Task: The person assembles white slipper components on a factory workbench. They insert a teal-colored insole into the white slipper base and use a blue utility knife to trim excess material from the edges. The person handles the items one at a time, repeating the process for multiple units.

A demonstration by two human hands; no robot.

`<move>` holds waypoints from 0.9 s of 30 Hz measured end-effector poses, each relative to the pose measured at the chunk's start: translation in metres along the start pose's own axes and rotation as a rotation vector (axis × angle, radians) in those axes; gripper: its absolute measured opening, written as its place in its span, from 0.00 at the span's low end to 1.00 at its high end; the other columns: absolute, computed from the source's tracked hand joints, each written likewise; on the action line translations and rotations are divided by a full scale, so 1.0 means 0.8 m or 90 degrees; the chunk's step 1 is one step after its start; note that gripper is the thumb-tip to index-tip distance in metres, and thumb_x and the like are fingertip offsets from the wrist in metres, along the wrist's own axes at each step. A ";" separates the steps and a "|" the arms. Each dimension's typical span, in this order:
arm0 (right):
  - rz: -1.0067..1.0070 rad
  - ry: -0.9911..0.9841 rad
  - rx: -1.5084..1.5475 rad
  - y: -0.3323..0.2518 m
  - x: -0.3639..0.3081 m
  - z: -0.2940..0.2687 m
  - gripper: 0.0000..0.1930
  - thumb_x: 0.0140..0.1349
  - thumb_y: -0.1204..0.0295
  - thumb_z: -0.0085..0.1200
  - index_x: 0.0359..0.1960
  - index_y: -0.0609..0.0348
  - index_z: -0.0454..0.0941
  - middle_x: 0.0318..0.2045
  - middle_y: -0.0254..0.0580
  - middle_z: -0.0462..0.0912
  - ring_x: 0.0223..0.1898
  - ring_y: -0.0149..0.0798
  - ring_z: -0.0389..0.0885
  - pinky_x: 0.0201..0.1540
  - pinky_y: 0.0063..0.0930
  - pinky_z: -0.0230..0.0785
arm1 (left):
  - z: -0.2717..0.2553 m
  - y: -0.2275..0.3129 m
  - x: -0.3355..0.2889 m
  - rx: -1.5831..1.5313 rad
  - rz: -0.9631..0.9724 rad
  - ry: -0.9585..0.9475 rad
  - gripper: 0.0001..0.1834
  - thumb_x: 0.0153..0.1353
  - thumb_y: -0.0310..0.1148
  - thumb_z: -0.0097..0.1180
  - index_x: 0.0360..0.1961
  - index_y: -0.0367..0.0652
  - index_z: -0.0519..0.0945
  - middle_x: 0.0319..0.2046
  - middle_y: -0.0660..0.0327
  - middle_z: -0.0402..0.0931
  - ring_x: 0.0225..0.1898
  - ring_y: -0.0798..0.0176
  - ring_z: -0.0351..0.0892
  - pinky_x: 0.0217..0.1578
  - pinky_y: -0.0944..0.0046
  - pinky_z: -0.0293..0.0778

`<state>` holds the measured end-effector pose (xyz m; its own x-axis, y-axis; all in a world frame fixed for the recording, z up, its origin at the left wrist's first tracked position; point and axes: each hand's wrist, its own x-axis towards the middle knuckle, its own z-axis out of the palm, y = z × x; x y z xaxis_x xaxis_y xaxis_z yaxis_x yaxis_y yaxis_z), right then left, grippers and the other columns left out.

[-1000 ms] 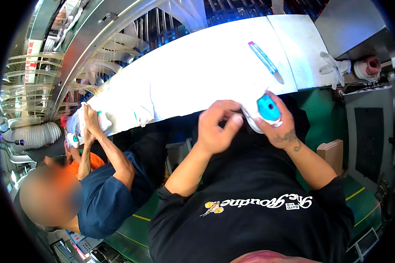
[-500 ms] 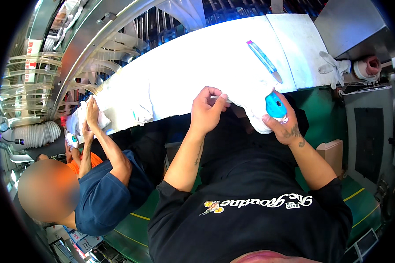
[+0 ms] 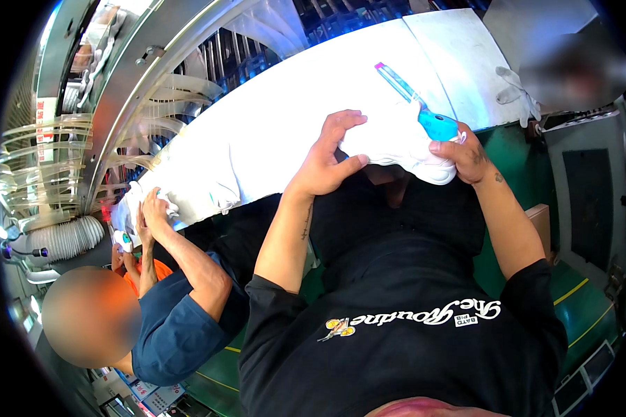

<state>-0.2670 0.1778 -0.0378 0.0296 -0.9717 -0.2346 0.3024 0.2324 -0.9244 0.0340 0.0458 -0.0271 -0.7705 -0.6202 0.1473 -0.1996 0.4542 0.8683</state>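
Observation:
A white shoe (image 3: 396, 142) with a blue shoe last (image 3: 438, 126) showing in its opening is held over the near edge of the white worktop (image 3: 292, 104). My right hand (image 3: 469, 154) grips its heel end, thumb on the near side, other fingers mostly hidden. Around the toe, my left hand (image 3: 327, 153) has its thumb and fingers spread apart, the thumb close to the sole edge. Just beyond the shoe lies a slim blue brush (image 3: 396, 82) with a pink end; the shoe covers its tip.
On my left a co-worker in a dark blue shirt (image 3: 181, 333) works at the same worktop, hands on white pieces. A white glove (image 3: 516, 94) lies at the right end. Clear plastic strips (image 3: 49, 135) and a ribbed hose (image 3: 73, 236) are at the far left. A blurred patch hides the upper right.
The shoe has swung up and away from me, its sole edge now facing me. My left hand has gone from a pinch to spread fingers around the toe. The brush tip has become covered.

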 end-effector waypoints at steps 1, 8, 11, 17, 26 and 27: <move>0.002 -0.001 0.046 0.004 0.001 0.000 0.31 0.63 0.63 0.68 0.65 0.68 0.79 0.54 0.45 0.88 0.54 0.37 0.85 0.61 0.32 0.76 | 0.004 -0.003 0.002 0.003 0.021 0.009 0.36 0.62 0.35 0.72 0.72 0.45 0.76 0.69 0.48 0.69 0.72 0.45 0.70 0.73 0.49 0.65; -0.013 0.064 0.091 0.014 0.007 0.005 0.27 0.63 0.62 0.66 0.60 0.65 0.82 0.47 0.43 0.89 0.47 0.36 0.87 0.55 0.32 0.80 | 0.031 0.001 0.002 -0.008 -0.011 0.113 0.30 0.63 0.38 0.66 0.66 0.44 0.78 0.64 0.51 0.72 0.70 0.48 0.69 0.73 0.51 0.62; -0.036 0.099 0.082 0.021 0.009 0.007 0.26 0.63 0.61 0.66 0.59 0.64 0.82 0.44 0.42 0.88 0.46 0.36 0.86 0.54 0.32 0.79 | 0.033 -0.001 0.006 -0.009 -0.025 0.120 0.30 0.62 0.38 0.67 0.66 0.45 0.78 0.63 0.51 0.72 0.71 0.49 0.69 0.73 0.51 0.62; -0.050 0.085 0.023 0.028 0.007 -0.002 0.26 0.62 0.60 0.66 0.58 0.64 0.82 0.44 0.43 0.88 0.45 0.36 0.85 0.54 0.32 0.77 | 0.023 0.001 0.005 -0.068 -0.032 0.079 0.33 0.58 0.38 0.69 0.66 0.47 0.79 0.64 0.52 0.71 0.71 0.49 0.69 0.73 0.50 0.63; -0.063 0.111 0.101 0.023 0.009 0.009 0.27 0.65 0.62 0.65 0.61 0.66 0.81 0.48 0.44 0.88 0.48 0.37 0.86 0.56 0.31 0.77 | 0.054 0.007 0.001 0.052 0.005 0.194 0.32 0.56 0.35 0.71 0.63 0.43 0.78 0.62 0.50 0.71 0.67 0.47 0.71 0.71 0.50 0.65; -0.068 0.117 0.103 0.023 0.009 0.010 0.27 0.65 0.62 0.65 0.62 0.66 0.80 0.49 0.44 0.88 0.49 0.37 0.85 0.56 0.31 0.77 | 0.058 0.007 0.000 0.059 0.009 0.205 0.32 0.56 0.35 0.71 0.63 0.43 0.78 0.62 0.50 0.71 0.67 0.47 0.71 0.71 0.50 0.65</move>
<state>-0.2538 0.1743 -0.0539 -0.1798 -0.9624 -0.2034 0.4440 0.1051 -0.8899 0.0048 0.0779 -0.0440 -0.5451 -0.7775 0.3137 -0.2568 0.5111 0.8203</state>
